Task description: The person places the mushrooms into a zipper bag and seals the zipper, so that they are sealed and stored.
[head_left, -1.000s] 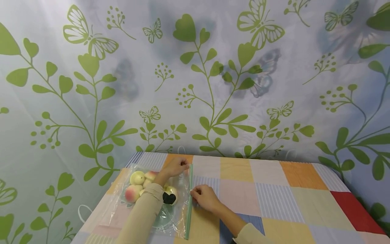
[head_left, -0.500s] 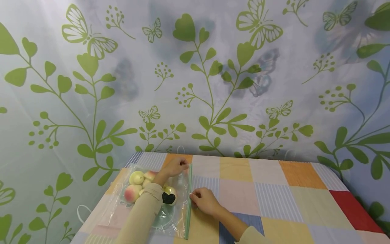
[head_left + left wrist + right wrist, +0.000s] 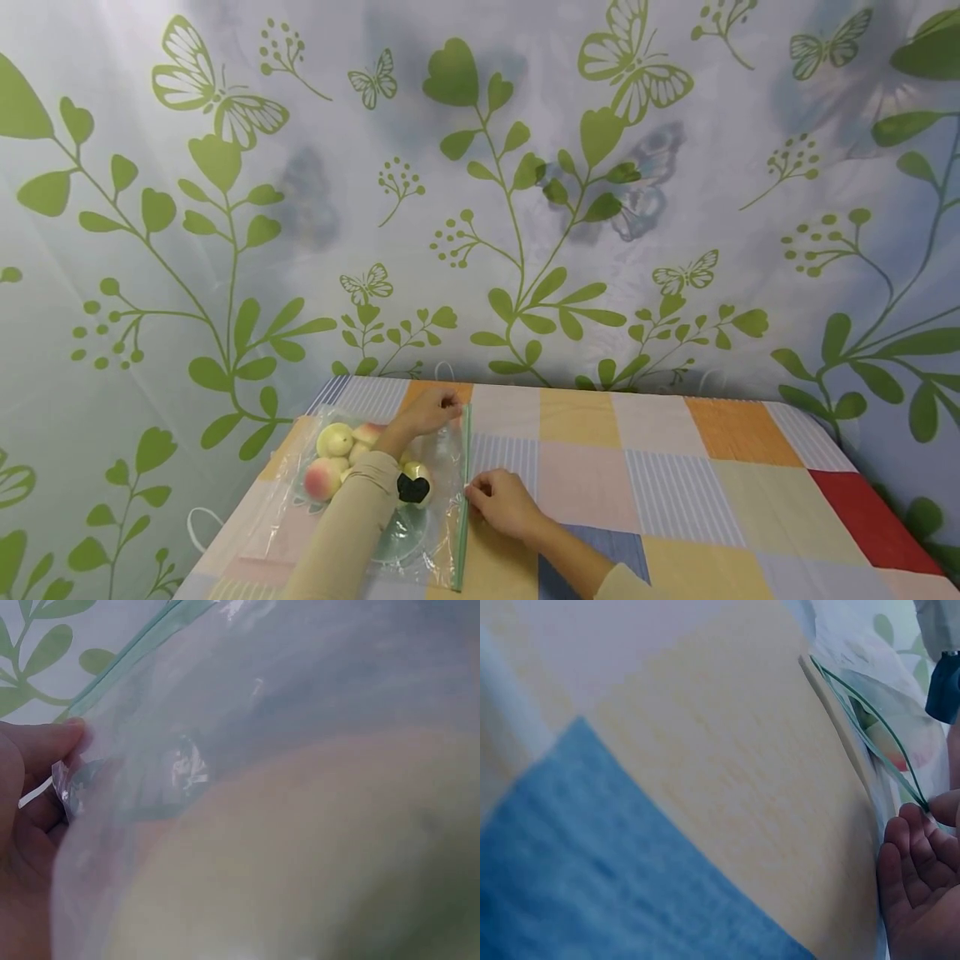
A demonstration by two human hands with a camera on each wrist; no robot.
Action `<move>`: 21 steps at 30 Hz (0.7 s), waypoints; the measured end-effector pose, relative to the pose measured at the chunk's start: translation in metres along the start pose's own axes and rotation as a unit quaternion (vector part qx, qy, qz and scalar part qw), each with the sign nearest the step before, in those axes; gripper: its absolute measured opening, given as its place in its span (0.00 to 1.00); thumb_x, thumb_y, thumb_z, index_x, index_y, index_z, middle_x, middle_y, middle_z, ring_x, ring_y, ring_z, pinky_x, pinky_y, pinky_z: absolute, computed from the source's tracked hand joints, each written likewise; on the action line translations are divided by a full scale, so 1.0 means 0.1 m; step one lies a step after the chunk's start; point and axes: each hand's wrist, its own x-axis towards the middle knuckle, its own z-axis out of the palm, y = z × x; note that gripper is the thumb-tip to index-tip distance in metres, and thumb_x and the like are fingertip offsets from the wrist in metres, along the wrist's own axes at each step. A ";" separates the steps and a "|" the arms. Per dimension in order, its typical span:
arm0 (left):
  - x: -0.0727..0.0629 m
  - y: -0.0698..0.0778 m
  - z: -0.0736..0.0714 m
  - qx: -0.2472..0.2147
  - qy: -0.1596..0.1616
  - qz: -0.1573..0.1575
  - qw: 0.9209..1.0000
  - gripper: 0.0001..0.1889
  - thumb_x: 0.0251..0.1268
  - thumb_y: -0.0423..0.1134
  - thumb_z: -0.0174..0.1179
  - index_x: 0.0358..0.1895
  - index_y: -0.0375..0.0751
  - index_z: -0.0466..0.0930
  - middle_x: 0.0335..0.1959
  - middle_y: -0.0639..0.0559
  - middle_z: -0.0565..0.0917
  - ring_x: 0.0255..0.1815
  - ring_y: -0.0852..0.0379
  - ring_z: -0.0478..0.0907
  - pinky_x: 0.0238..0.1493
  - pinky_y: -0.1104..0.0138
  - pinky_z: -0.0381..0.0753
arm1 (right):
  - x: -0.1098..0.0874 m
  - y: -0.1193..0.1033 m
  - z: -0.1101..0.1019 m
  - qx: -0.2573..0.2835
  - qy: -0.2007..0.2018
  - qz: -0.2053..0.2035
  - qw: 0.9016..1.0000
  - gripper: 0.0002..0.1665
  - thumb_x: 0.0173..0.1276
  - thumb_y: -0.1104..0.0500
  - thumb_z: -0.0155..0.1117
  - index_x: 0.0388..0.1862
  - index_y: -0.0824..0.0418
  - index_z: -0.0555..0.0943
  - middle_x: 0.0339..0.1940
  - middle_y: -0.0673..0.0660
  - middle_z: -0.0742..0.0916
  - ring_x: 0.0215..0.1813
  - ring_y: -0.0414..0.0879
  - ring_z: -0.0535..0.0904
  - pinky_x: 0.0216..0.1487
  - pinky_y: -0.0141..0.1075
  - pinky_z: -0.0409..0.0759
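Observation:
A clear zip bag (image 3: 442,533) with a green zip edge (image 3: 462,533) lies flat on the table's left part. Inside it sit several yellow and red fruits (image 3: 322,477) that look like peaches, with a pale green see-through dish (image 3: 401,533) under them. My left hand (image 3: 429,412) pinches the bag's far corner by the zip; the left wrist view shows the thumb (image 3: 56,739) on the film. Midway along the zip, my right hand (image 3: 504,502) pinches the edge. In the right wrist view, two green strips (image 3: 870,739) stand apart and meet at its fingertips. My left forearm hides some fruit.
A patchwork cloth (image 3: 675,492) covers the table. Behind it hangs a pale curtain (image 3: 480,208) with green leaves and butterflies. A white loop (image 3: 201,527) sticks out beside the table's left edge.
My right hand has slid a short way along the zip edge toward the near side. The left hand stays at the far corner, and the bag lies as before.

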 end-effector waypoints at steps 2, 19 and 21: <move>0.00 -0.01 0.00 0.005 0.004 0.001 1.000 0.06 0.75 0.32 0.58 0.37 0.37 0.82 0.29 0.55 0.78 0.31 0.60 0.72 0.33 0.65 0.76 | -0.02 -0.01 0.00 0.005 -0.003 0.004 1.000 0.13 0.76 0.60 0.63 0.29 0.57 0.85 0.21 0.51 0.84 0.22 0.38 0.74 0.22 0.28 0.71; 0.01 -0.01 0.01 0.015 0.010 -0.001 1.000 0.06 0.74 0.32 0.59 0.37 0.37 0.82 0.28 0.55 0.76 0.30 0.59 0.71 0.32 0.65 0.73 | -0.14 -0.06 0.05 0.025 -0.016 0.005 1.000 0.14 0.75 0.61 0.65 0.26 0.59 0.84 0.19 0.50 0.82 0.22 0.38 0.73 0.21 0.27 0.70; 0.02 -0.02 0.02 0.016 0.011 -0.001 1.000 0.05 0.74 0.32 0.59 0.37 0.37 0.82 0.28 0.55 0.76 0.30 0.59 0.71 0.32 0.66 0.73 | -0.16 -0.06 0.05 0.027 -0.016 0.003 1.000 0.14 0.74 0.61 0.65 0.26 0.60 0.84 0.19 0.50 0.82 0.22 0.38 0.73 0.21 0.27 0.70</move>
